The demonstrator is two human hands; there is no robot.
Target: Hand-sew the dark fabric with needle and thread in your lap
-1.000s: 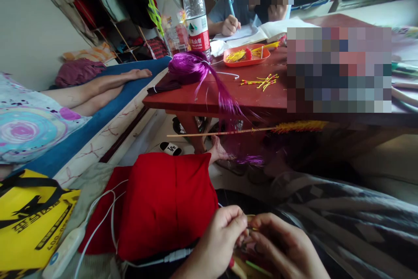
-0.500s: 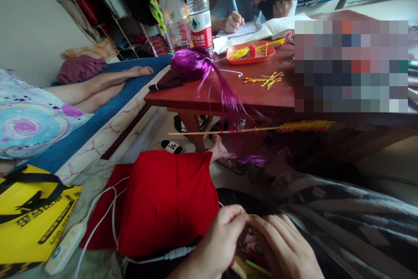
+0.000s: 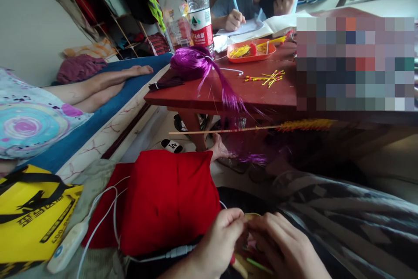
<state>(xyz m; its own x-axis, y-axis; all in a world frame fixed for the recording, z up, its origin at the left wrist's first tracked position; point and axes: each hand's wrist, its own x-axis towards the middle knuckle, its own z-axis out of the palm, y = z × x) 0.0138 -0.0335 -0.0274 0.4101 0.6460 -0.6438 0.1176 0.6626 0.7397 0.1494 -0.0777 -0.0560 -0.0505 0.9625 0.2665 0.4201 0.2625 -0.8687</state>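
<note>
Thin green strip (image 3: 257, 266) sits R of red cushion (image 3: 170, 200), long axis slanting away from it, twd us. Just above, our L hand (image 3: 225, 231) & R hand (image 3: 284, 240) nearly meet, fingers bunched narrow; can't tell what's gripped. Beyond cushion: purple fibres (image 3: 189, 60) on table (image 3: 189, 96).

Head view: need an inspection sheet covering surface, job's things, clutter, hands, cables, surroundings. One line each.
Surface: red tabletop, bearing yellow red-tipped stems, an orange tray of yellow strands and a purple fibre bundle trailing over the edge; right part pixelated.
Job's things: light green stick below the left hand and right hand; whatever they hold is hidden.
Clutter: water bottle and yellow-capped bottle on the table; red fabric and yellow-black bag lower left.
Hands: close together, curled; grip unclear.
Cables: white cables around the red fabric.
Surroundings: another person's hand opposite, holding a pen; someone's legs on a blue bed.
</note>
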